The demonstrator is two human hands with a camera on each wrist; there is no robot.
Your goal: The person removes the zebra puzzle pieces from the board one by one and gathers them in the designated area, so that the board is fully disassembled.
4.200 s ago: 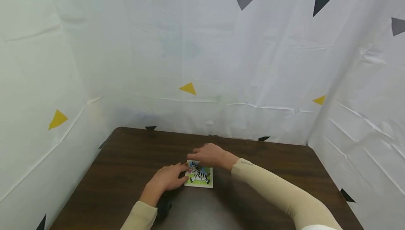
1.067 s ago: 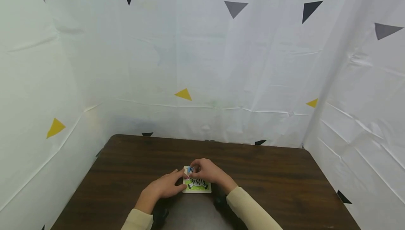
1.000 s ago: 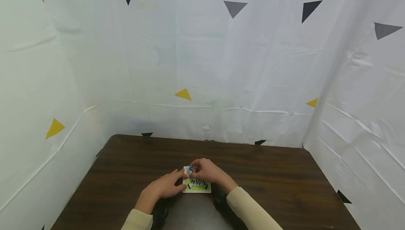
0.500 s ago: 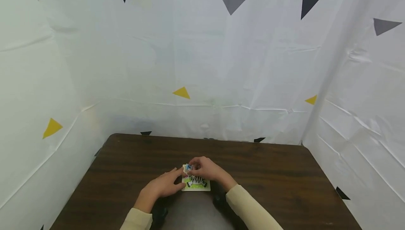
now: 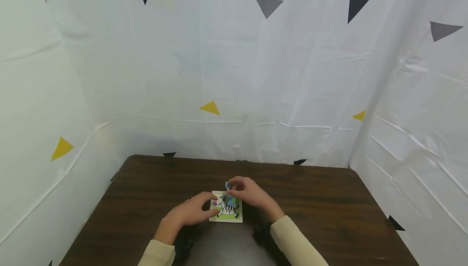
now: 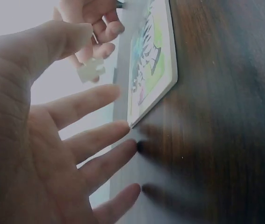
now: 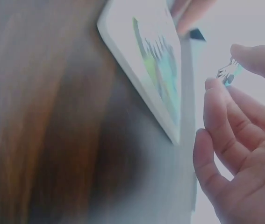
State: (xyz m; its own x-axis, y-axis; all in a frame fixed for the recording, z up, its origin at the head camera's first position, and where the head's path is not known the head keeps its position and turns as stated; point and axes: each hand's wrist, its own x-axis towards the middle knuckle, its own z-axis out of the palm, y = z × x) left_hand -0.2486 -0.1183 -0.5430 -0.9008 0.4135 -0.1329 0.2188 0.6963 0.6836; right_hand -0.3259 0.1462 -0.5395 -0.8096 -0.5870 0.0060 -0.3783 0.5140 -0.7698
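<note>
A small jigsaw puzzle board point(image 5: 232, 220) with a zebra picture lies flat on the table, framed by a pale rim. Between thumb and fingers, my right hand point(image 5: 252, 193) pinches a jigsaw piece point(image 5: 228, 185) just above the board's far edge. The right wrist view shows black-and-white stripes and some blue on the piece point(image 7: 228, 73); its pale back and notched outline face the left wrist view. My left hand point(image 5: 188, 211) is at the board's left side, fingers spread and thumb over its lower left part, holding nothing.
The dark wood table point(image 5: 310, 213) extends on all sides of the board. A white curtain point(image 5: 234, 71) printed with triangles encloses its back and sides. Dark wrist gear point(image 5: 184, 246) shows under the left forearm.
The right hand has lifted the piece away from the board's upper left and moved it right and toward the far edge. The left fingers have drawn slightly off the board's upper left corner.
</note>
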